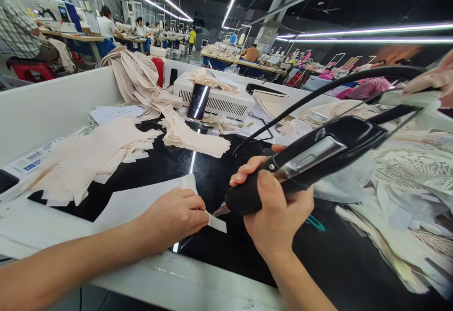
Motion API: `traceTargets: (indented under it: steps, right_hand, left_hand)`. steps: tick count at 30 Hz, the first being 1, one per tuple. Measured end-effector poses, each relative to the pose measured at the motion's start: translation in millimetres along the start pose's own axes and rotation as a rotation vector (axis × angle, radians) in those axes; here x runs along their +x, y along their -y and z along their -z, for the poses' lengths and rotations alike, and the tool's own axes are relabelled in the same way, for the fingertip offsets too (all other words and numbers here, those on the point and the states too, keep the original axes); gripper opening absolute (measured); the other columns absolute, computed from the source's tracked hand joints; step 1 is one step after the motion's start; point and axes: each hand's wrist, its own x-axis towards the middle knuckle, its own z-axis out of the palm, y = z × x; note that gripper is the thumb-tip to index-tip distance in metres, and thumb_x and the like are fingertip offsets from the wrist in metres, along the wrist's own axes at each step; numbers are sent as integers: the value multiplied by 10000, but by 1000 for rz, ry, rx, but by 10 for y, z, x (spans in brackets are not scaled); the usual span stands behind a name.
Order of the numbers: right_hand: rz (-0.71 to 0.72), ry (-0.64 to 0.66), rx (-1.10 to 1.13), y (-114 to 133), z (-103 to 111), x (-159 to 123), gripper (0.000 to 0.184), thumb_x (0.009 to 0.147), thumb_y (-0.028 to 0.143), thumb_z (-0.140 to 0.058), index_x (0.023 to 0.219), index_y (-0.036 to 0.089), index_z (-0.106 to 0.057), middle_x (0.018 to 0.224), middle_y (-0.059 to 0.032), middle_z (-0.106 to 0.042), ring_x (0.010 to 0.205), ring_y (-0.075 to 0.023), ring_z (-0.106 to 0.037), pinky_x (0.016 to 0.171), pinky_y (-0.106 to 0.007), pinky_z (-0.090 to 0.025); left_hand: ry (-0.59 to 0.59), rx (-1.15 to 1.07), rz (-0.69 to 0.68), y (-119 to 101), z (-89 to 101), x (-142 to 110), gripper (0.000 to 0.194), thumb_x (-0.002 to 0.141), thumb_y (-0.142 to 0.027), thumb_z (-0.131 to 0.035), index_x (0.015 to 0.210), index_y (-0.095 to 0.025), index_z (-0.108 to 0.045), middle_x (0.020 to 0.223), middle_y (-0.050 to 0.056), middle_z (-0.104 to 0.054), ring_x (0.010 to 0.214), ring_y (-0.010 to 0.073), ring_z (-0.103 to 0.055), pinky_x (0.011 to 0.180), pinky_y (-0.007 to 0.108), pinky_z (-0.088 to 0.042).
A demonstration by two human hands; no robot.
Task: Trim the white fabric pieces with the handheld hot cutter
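My right hand (274, 202) is wrapped round the black handle of a corded hand tool (318, 157) with a metal plate on its side; its tip points down at the black table top (219, 179). My left hand (177, 216) is closed in a pinch on a small white fabric strip (216, 223) that lies on the table just below the tool's tip. A white sheet (141, 197) lies under my left hand.
Piles of beige fabric pieces (88, 160) lie at the left, white lace (406, 183) at the right. A white box unit (215, 98) and a dark cylinder (198, 101) stand behind. Another person's hand (433, 79) shows at the far right. Seated workers fill the background.
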Motion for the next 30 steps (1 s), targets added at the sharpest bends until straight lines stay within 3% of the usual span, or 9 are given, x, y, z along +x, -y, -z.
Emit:
traceTargets:
  steps: [5, 19, 30]
  right_hand:
    - [-7, -84, 12, 53, 73, 21, 439, 808, 409, -938, 1155, 320, -685, 786, 61, -703, 558, -160, -664, 556, -328, -606]
    - [26, -32, -25, 31, 98, -10, 389, 855, 348, -914, 1165, 295, -686, 792, 64, -727, 562, -141, -676, 567, -302, -621]
    - [-7, -4, 79, 57, 13, -123, 434, 848, 420, -934, 1194, 313, -694, 801, 65, -717, 574, -129, -663, 549, -273, -623]
  left_hand:
    - [-17, -11, 2, -9, 4, 4, 216, 1099, -157, -680, 895, -188, -746, 964, 14, -754, 857, 183, -673, 794, 315, -527]
    - [-9, -40, 5, 9, 5, -1, 199, 1099, -161, -678, 920, -189, -760, 981, 11, -765, 867, 188, -682, 794, 317, -527]
    - [10, -22, 9, 14, 8, 2, 226, 1134, -221, -640, 951, -199, -771, 962, 11, -767, 851, 195, -683, 778, 329, -520]
